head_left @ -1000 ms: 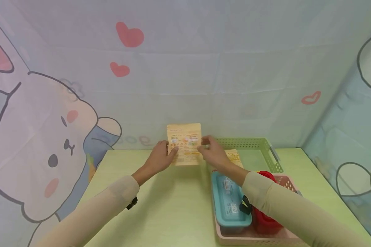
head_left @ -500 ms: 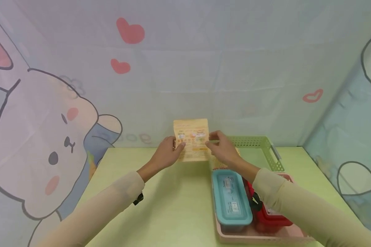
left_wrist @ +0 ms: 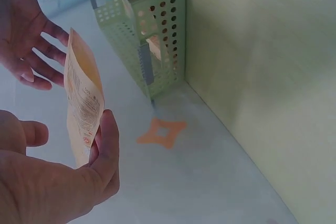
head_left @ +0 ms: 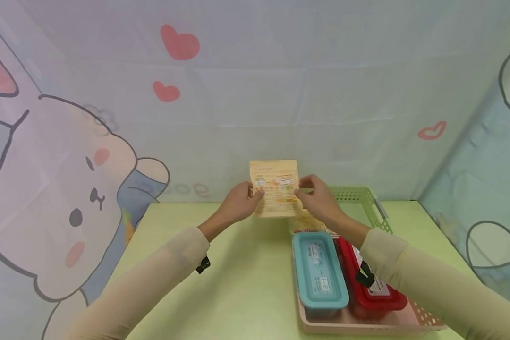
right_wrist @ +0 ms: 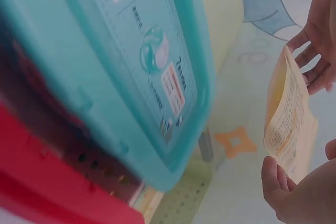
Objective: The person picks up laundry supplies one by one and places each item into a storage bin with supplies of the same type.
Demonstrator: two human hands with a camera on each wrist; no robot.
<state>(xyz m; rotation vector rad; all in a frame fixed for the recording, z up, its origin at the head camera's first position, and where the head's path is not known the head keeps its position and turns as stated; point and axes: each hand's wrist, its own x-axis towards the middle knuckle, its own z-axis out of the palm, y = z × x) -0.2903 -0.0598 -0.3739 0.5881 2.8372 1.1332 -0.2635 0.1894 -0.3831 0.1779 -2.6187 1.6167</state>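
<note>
A yellowish paper pouch (head_left: 276,182) with small print is held up off the table, near the back wall. My left hand (head_left: 241,203) holds its left side, thumb in front and fingers behind. On the opposite edge my right hand (head_left: 320,199) grips the pouch the same way. Seen edge-on in the left wrist view, the pouch (left_wrist: 84,100) is slightly bowed, with my left hand (left_wrist: 58,177) below and my right hand (left_wrist: 26,35) above. The right wrist view also has the pouch (right_wrist: 290,119) between both hands; its far face is hidden in the head view.
A pink basket (head_left: 348,327) at right holds a blue-lidded box (head_left: 320,274) and a red-lidded box (head_left: 378,288). Behind it stands a green basket (head_left: 376,210), with a yellow packet (head_left: 308,224) at its left. A printed cloth (head_left: 238,94) hangs behind the table (head_left: 238,283).
Both hands have moved right and slightly upward in the head view, carrying the pouch along. Their hold on it looks the same.
</note>
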